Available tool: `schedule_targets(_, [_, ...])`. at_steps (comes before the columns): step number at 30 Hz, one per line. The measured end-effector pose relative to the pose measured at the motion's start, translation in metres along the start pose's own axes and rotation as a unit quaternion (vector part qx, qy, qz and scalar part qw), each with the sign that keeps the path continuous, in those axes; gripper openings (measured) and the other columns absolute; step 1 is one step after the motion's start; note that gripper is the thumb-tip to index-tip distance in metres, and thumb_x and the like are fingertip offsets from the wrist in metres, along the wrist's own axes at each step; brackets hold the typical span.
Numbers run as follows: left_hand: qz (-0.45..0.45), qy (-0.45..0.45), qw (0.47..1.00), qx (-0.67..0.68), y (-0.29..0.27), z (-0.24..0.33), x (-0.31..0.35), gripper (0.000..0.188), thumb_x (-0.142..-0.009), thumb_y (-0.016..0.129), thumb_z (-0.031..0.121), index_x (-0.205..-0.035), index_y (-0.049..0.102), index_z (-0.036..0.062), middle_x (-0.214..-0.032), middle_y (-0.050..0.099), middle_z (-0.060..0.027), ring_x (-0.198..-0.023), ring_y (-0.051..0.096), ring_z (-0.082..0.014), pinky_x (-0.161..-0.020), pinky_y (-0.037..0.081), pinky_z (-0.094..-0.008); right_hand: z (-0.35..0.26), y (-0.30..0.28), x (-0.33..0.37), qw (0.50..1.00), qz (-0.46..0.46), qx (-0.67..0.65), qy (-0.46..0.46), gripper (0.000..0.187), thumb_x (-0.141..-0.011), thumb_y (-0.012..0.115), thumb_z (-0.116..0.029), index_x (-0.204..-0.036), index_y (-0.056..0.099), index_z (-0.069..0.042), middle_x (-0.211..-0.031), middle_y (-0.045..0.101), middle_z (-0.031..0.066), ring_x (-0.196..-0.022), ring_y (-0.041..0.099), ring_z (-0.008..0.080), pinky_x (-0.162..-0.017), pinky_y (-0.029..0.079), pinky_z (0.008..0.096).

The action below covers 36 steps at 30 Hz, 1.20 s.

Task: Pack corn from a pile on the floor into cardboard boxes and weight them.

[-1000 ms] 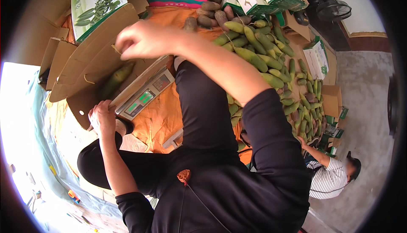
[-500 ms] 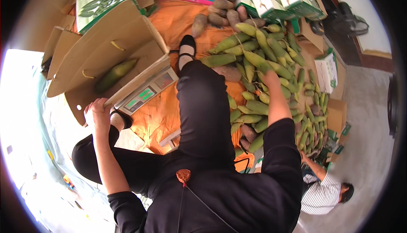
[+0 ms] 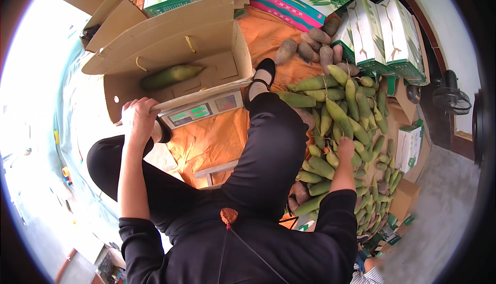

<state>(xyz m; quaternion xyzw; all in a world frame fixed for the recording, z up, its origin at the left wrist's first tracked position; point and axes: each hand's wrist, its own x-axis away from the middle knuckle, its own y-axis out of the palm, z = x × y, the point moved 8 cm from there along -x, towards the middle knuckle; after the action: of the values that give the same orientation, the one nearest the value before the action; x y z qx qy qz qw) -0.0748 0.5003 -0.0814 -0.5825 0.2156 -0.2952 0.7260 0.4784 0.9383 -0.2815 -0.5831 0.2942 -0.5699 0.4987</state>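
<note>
My left hand (image 3: 138, 116) is closed on the near rim of an open cardboard box (image 3: 170, 98), its fingers over the edge. Inside lies one long green radish (image 3: 172, 77). Below the box's near wall shows a digital scale (image 3: 199, 112) with lit green figures. Out to the right, my right hand (image 3: 345, 150) is closed at the lower end of another green radish (image 3: 339, 116), on a big heap of green radishes (image 3: 323, 168). Part of its fingers is hidden behind the hand.
Dusty brownish-pink roots (image 3: 310, 46) lie beyond the heap on an orange sheet (image 3: 258, 31). Printed cartons (image 3: 369, 31) with cord handles stand at the back. A small black fan (image 3: 451, 98) is at far right. A person's striped sleeve (image 3: 368, 276) shows at the lower edge.
The view has turned, so the box and heap sit farther right in the picture. My right hand has drawn nearer to me over the heap. The other person has mostly left view.
</note>
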Motion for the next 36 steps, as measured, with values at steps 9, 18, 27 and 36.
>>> schedule_targets(9, [-0.014,-0.004,1.000,0.000,0.004,-0.001,0.000,0.011,-0.072,0.067,0.013,-0.082,0.069,0.0117,-0.083,0.065,-0.0026,-0.089,0.061,-0.0225,-0.086,0.041,-0.0380,0.093,-0.055,0.029,0.900,0.218,-0.374,0.044,0.029,-0.095,0.048,-0.023,-0.098,0.063,0.001,-0.090,0.066,0.0112,-0.083,0.058,0.0232,-0.074,0.044,0.0369])
schedule_targets(18, [-0.011,0.002,1.000,-0.006,0.005,-0.003,0.003,0.015,-0.072,0.068,0.015,-0.085,0.068,0.0101,-0.084,0.065,-0.0042,-0.090,0.061,-0.0239,-0.084,0.042,-0.0392,-0.043,-0.212,0.113,0.767,0.196,-0.609,-0.037,0.032,-0.099,0.046,-0.031,-0.083,0.056,-0.006,-0.073,0.050,0.0008,-0.063,0.043,0.0074,-0.063,0.043,0.0258])
schedule_targets(27, [-0.035,-0.009,0.999,-0.008,0.006,-0.006,0.005,0.015,-0.072,0.069,0.017,-0.086,0.068,0.0116,-0.085,0.064,-0.0028,-0.090,0.061,-0.0228,-0.083,0.041,-0.0396,-0.247,-0.387,0.214,0.582,0.115,-0.661,-0.460,0.029,-0.101,0.039,-0.026,-0.086,0.052,-0.005,-0.079,0.049,0.0036,-0.066,0.042,0.0109,-0.065,0.047,0.0282])
schedule_targets(36, [-0.013,0.007,1.000,-0.009,0.002,-0.006,0.007,0.010,-0.073,0.069,0.016,-0.082,0.068,0.0143,-0.081,0.064,-0.0017,-0.087,0.061,-0.0220,-0.083,0.041,-0.0404,-0.443,-0.331,0.206,0.542,-0.174,-0.683,-0.458,0.023,-0.099,0.048,-0.021,-0.090,0.059,-0.004,-0.081,0.056,0.0018,-0.065,0.052,0.0071,-0.064,0.053,0.0255])
